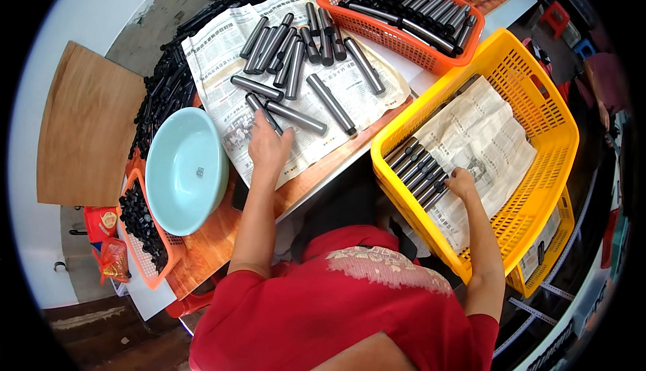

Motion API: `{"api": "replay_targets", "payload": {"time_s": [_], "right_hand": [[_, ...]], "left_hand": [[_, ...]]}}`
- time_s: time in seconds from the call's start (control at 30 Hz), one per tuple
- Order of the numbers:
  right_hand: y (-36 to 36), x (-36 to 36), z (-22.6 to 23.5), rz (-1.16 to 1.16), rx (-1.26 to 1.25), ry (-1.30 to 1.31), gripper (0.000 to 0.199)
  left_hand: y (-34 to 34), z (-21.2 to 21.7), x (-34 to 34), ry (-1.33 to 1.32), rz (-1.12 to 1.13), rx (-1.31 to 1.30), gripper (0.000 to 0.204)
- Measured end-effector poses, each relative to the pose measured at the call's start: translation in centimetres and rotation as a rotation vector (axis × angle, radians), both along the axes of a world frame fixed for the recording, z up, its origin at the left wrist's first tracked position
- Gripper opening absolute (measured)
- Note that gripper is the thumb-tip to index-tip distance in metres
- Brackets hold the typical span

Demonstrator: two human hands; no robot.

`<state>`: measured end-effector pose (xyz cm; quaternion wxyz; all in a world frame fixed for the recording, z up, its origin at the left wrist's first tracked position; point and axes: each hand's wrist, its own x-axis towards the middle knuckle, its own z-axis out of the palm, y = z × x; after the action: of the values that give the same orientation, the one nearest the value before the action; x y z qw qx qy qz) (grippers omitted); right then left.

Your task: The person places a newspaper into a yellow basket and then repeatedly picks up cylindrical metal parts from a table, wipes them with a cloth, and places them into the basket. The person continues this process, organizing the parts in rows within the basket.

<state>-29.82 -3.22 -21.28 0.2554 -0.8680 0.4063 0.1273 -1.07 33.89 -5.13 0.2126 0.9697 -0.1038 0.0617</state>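
Several grey tubes with black ends (331, 105) lie loose on newspaper sheets (212, 55) spread over the table. My left hand (269, 147) is at the near side of this group, its thumb and fingers on either side of one tube (264, 113). Inside the yellow crate (553, 132) to the right, more such tubes (416, 169) lie side by side in a row at the left wall, on a newspaper lining (488, 135). My right hand (461, 184) is closed at the near end of that row, its fingertips at a tube's end and partly hidden.
An orange basket (404, 38) full of similar tubes stands at the back. Left of the newspaper are a light blue basin (187, 172) and an orange basket of small black parts (143, 226). Black pieces (165, 95) are heaped behind. Another yellow crate (565, 216) sits below the first.
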Motion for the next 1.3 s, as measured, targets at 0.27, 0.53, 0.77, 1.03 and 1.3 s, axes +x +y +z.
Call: {"api": "replay_targets", "payload": {"time_s": [0.27,0.53,0.77,1.03,1.3], "right_hand": [[0.5,3.4,9.0,0.055,-0.137,-0.260,0.034],[10.0,6.9,21.0,0.408,-0.289,-0.912,0.015],[18.6,5.8,25.3,0.821,-0.414,-0.946,0.041],[18.9,4.0,24.0,0.750,-0.590,-0.925,0.033],[16.1,0.0,25.6,0.729,-0.528,-0.953,0.038]], "left_hand": [[3.7,-1.0,0.5,0.693,0.139,-1.394,0.040],[0.5,0.8,-5.0,1.283,-0.235,-1.943,0.036],[-4.7,3.2,-11.9,1.688,-0.428,-1.737,0.035],[-6.3,3.7,-14.8,1.749,-0.302,-1.667,0.026],[-5.7,1.3,-11.6,1.589,-0.154,-1.654,0.026]]}}
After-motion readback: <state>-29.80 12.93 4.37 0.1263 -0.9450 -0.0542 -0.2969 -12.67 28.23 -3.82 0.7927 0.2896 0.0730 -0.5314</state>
